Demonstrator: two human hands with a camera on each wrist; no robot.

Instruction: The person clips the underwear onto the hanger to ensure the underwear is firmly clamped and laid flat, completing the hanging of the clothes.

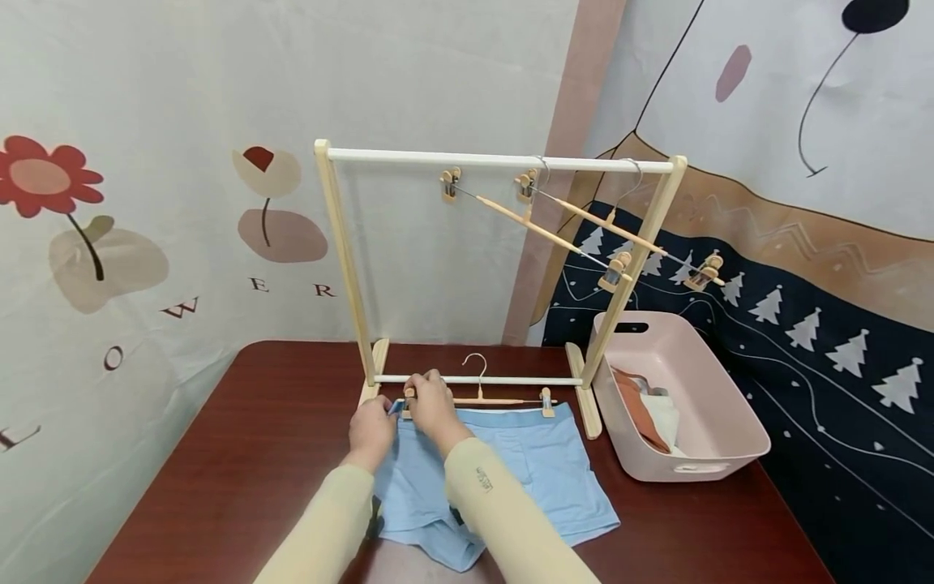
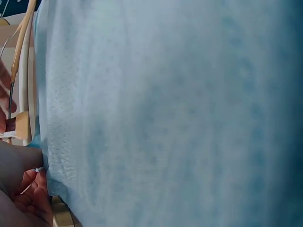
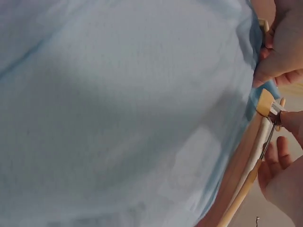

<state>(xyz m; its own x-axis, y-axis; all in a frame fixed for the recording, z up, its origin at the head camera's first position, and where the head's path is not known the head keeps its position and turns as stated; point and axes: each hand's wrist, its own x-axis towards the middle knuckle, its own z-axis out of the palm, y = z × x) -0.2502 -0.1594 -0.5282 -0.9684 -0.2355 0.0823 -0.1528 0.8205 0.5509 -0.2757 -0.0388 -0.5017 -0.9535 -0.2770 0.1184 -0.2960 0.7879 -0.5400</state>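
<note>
Light blue boxer shorts (image 1: 525, 462) lie on the table with their waistband against a wooden clip hanger (image 1: 499, 401). My left hand (image 1: 370, 434) pinches the waistband's left corner; in the left wrist view, its fingers (image 2: 35, 198) are at the cloth edge. Thumb and fingers of my right hand (image 1: 434, 407) hold the hanger's left clip (image 3: 266, 103), which sits at the waistband corner in the right wrist view. At the other end, the right clip (image 1: 547, 404) overlaps the waistband. The hanger's metal hook (image 1: 477, 361) points away from me.
A wooden rack (image 1: 496, 158) stands behind the shorts, its lower bar (image 1: 525, 380) just beyond the hanger. Two clip hangers (image 1: 562, 235) without clothes hang at its right. Right of the rack is a pink basket (image 1: 722, 405) holding orange and white cloth (image 1: 645, 414). The dark red table (image 1: 241, 462) extends leftward.
</note>
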